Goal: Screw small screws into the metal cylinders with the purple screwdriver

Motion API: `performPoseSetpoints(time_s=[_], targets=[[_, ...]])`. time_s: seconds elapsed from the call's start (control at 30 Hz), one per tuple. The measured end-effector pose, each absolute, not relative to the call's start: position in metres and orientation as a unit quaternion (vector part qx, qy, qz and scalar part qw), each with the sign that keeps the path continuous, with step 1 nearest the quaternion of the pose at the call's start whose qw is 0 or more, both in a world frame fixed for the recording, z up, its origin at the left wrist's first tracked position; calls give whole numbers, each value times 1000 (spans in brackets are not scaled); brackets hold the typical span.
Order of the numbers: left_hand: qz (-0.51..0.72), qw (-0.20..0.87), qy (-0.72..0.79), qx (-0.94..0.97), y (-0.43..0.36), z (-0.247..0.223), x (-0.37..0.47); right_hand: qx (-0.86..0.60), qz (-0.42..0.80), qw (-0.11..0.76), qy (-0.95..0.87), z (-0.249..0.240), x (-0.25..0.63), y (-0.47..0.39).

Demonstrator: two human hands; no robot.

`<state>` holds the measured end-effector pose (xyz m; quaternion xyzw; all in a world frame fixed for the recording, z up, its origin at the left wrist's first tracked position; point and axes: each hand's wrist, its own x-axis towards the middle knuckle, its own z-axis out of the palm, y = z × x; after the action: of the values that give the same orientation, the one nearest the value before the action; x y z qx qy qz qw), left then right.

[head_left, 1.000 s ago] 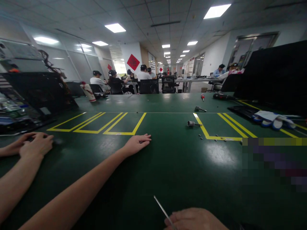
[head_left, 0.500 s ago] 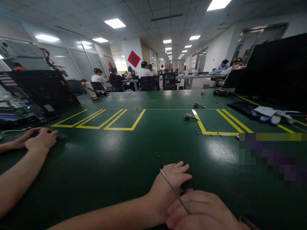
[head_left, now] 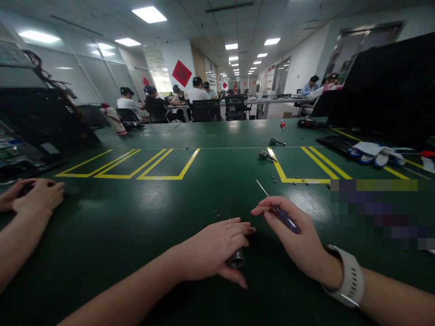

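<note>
My left hand [head_left: 219, 244] arched over the metal socket [head_left: 237, 261], thumb apart from the fingers; whether it gripped, I couldn't tell. The socket showed at that hand's four o'clock, its long axis running roughly twelve to six, open end towards me. My right hand [head_left: 299, 235], farther off, pinched the screwdriver [head_left: 288, 221], tip towards eleven; from there the socket lay at eight o'clock.
</note>
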<state>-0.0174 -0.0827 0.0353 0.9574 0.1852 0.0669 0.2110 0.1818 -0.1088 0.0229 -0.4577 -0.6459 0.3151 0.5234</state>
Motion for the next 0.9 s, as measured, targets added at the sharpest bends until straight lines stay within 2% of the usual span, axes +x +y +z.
performPoseSetpoints(time_s=[0.1, 0.2, 0.27, 0.33, 0.43, 0.6, 0.77, 0.9], targets=[[115, 172, 201, 957, -78, 29, -19, -476, 378, 528, -593, 15, 184, -103], [135, 130, 316, 930, -71, 35, -23, -478, 421, 521, -568, 11, 186, -102], [88, 102, 407, 904, -66, 42, -29, -479, 437, 510, -565, 11, 186, -102], [28, 113, 436, 892, -63, 48, -35, -482, 444, 500, -567, 12, 187, -102], [-14, 162, 421, 892, -69, 53, -37, -485, 441, 490, -575, 15, 186, -101], [-2, 208, 351, 913, -100, 48, -20, -480, 458, 461, -589, 19, 182, -100], [5, 229, 258, 939, -117, 49, -10, -462, 453, 387, -657, 16, 174, -102], [71, 284, 305, 906, -109, 67, -23, -435, 423, 332, -722, 13, 172, -106]])
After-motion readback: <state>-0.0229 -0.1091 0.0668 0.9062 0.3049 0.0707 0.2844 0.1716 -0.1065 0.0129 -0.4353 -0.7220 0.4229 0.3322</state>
